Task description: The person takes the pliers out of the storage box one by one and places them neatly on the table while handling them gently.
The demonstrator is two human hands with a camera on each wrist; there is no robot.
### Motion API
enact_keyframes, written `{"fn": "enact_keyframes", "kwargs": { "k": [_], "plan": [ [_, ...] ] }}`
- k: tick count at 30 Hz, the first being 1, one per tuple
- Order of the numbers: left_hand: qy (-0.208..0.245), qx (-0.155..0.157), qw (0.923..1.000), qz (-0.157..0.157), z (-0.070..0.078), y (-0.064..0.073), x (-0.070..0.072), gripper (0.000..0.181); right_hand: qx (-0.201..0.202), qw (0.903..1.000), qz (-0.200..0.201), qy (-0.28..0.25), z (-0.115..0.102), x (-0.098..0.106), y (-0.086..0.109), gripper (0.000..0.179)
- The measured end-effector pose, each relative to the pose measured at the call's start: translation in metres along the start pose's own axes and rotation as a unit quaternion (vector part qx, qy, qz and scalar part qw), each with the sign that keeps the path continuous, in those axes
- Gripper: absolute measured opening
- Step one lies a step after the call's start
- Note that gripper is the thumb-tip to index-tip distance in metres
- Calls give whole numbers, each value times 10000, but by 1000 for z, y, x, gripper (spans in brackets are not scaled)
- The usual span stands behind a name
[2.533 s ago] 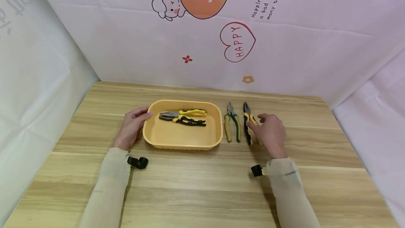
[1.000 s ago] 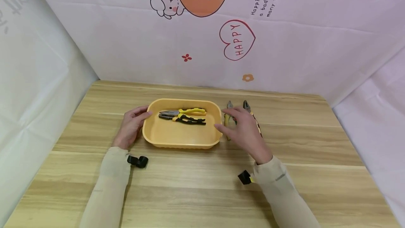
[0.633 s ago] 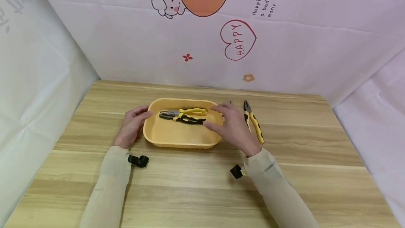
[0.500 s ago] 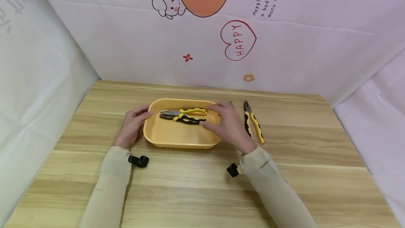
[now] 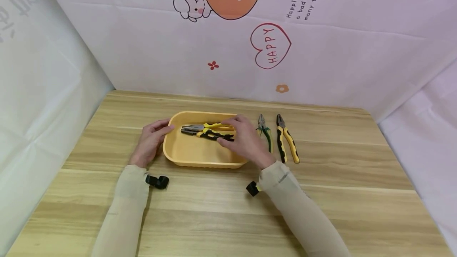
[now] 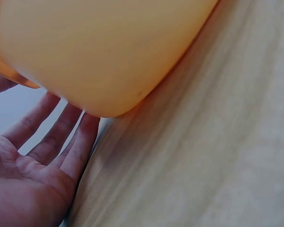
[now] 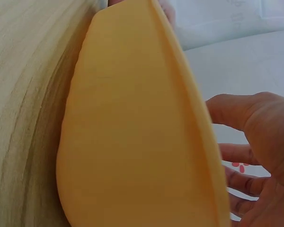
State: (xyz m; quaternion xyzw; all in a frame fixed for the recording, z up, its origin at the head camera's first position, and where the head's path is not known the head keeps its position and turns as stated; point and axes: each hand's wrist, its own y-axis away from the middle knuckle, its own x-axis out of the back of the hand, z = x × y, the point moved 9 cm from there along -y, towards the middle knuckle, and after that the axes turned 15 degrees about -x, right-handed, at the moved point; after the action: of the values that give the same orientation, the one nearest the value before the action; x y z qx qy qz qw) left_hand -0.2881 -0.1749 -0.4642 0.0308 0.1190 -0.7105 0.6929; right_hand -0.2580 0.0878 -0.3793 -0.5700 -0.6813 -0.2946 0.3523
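Your right grip (image 5: 245, 139) is spread over two metal pliers (image 5: 210, 132) in the smooth, round-cornered tray (image 5: 194, 152) on a wood-grained surface (image 5: 201, 197); your left grip (image 5: 148, 142), fingers straight, touches it.

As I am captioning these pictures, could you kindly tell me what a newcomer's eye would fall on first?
Probably the yellow tray on the wooden table, holding two pairs of pliers, with the left hand at its left end and the right hand over its right end. Just to its right lie a green-handled pair and another yellow-and-black pair. On the white backdrop behind, a red heart reading HAPPY stands out.
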Motion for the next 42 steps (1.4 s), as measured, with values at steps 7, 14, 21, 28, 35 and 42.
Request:
{"fn": "enact_keyframes", "kwargs": {
  "k": [7, 14, 21, 28, 35, 42],
  "plan": [
    [-4, 12, 10000, 7, 0, 0, 1, 53, 30, 9998, -190, -24, -5, -9, -6, 56],
    [-46, 52, 10000, -4, -3, 0, 1, 54, 33, 9997, -136, 220, -6, -17, -13, 62],
    [-8, 6, 10000, 21, -2, 0, 0, 52, 131, 9985, 88, 527, -6, -23, -20, 62],
    [-89, -21, 10000, 7, -1, 0, 0, 52, 48, 9963, 92, 850, -4, -30, -24, 63],
    [-139, -58, 9999, 33, -1, 0, 1, 50, 24, 9935, -137, 1126, -5, -40, -26, 67],
    [-146, -52, 9999, 5, 0, -1, 1, 50, 122, 9897, -392, 1370, -3, -49, -28, 71]
  ]
}}
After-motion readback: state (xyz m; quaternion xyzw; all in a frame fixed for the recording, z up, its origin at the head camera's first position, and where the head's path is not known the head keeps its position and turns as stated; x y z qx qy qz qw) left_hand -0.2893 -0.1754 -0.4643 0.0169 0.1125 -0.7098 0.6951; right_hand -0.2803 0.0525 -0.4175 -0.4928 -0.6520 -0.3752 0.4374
